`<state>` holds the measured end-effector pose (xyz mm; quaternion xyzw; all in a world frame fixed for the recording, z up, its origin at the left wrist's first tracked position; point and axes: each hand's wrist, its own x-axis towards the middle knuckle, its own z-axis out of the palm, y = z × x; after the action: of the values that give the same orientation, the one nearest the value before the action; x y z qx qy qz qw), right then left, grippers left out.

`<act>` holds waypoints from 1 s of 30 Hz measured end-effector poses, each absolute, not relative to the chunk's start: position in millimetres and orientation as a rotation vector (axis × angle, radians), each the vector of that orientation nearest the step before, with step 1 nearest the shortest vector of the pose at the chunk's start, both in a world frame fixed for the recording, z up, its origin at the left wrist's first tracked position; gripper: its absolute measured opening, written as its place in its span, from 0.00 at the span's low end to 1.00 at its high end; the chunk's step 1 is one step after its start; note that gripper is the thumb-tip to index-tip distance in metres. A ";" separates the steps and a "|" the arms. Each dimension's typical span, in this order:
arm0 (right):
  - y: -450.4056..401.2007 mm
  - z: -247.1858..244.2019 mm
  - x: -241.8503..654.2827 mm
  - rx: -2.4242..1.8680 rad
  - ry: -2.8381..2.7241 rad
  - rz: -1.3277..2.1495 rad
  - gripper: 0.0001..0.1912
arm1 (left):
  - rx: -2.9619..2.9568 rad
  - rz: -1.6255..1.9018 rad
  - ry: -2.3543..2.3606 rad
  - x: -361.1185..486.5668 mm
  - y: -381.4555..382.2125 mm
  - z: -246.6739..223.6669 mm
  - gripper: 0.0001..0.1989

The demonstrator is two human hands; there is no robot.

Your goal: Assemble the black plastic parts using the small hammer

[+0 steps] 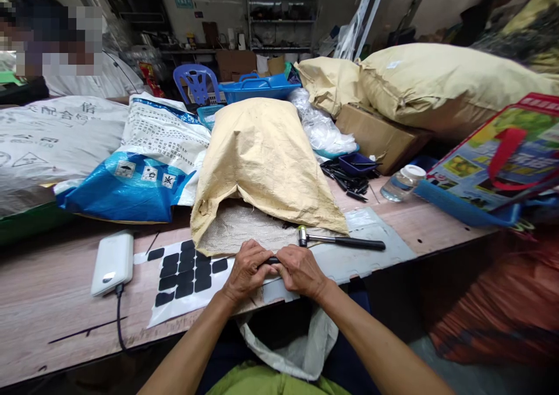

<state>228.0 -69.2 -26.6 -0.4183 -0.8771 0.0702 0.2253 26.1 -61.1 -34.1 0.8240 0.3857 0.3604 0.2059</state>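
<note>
My left hand [250,270] and my right hand [301,271] meet at the table's front edge, fingers closed on the two ends of a small black rod-like piece [272,260]. Most of that piece is hidden by the fingers. Just behind them lies the open mouth of a yellow woven sack [266,162], with its pale lining showing. A hammer [345,242] with a black handle rests by my right hand, its head toward the sack. Left of my left hand is a white sheet [174,309] bearing several black rounded-square stickers [186,277].
A white power bank [114,261] with a cable lies left. Blue-and-white sacks [148,156] stand behind it. To the right are black parts [349,179], a clear jar [402,183] and a blue tray [463,203]. An open white bag [297,348] hangs below my hands. Another person sits far left.
</note>
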 end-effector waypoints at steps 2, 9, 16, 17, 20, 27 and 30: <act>-68.6 -25.6 228.3 -1.163 -2.392 0.220 0.06 | 2.265 1.012 1.078 25.6 -59.8 -33.5 0.08; -67.4 -21.6 231.5 -1.149 -2.262 0.352 0.06 | 2.133 0.995 1.118 24.2 -57.5 -31.7 0.12; -70.1 -18.9 230.9 -1.155 -2.215 0.325 0.08 | 1.924 1.015 1.109 19.1 -54.5 -30.7 0.10; -70.4 -18.4 230.7 -1.155 -2.219 0.320 0.08 | 1.923 1.006 1.119 19.1 -54.2 -30.8 0.10; -71.0 -17.9 229.7 -1.150 -2.223 0.299 0.08 | 1.979 0.953 1.139 20.4 -53.9 -32.0 0.10; -69.1 -23.7 229.3 -1.170 -2.288 0.238 0.10 | 2.045 0.898 1.186 22.3 -52.5 -35.9 0.10; -67.3 -28.4 230.6 -1.156 -2.309 0.216 0.10 | 2.040 0.888 1.181 22.4 -52.2 -34.7 0.09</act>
<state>230.6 -67.3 -28.4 -0.4295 -0.8575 0.0801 0.2718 22.4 -52.2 -34.7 0.7710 0.4463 0.3356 0.3061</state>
